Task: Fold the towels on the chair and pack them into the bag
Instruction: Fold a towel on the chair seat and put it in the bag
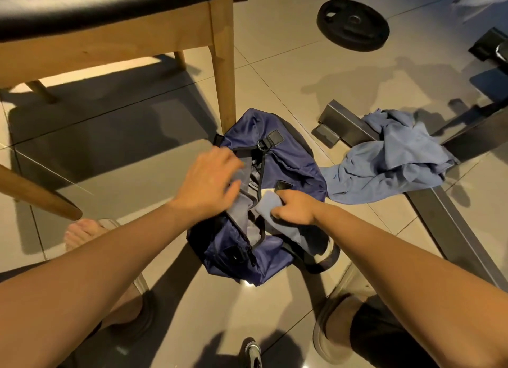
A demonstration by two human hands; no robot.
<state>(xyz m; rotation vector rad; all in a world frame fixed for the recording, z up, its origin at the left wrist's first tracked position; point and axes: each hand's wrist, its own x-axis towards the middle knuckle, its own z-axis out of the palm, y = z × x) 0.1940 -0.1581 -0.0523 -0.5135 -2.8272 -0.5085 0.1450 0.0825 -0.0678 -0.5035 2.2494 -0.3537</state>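
A dark blue bag (288, 159) lies on the shiny tiled floor (275, 65), right next to one wooden leg of the chair (224, 65). The chair has a black seat, and it sits at the top left of the view. The bag is unzipped and its top is open, so you can see the grey cloth inside. The left hand (211, 181) is at the left side of the opening. Its thumb and fingers are bent around the grey edge and hold it, but the hand looks a bit blurry. The right hand (295, 207) is at the right side of the opening. Its fingers are curled tight around a folded towel (268, 203), which is light blue. One end of this towel is down inside the bag's opening, and the other end lies over the bag's near side. A second towel (390, 159), also light blue, is not folded. It lies in a crumpled heap to the right of the bag, partly on the floor and partly over a dark metal frame (346, 126). A round black weight plate (353, 24) lies flat on the floor farther back. A foot in a sandal (85, 230) is near the bag on the left.
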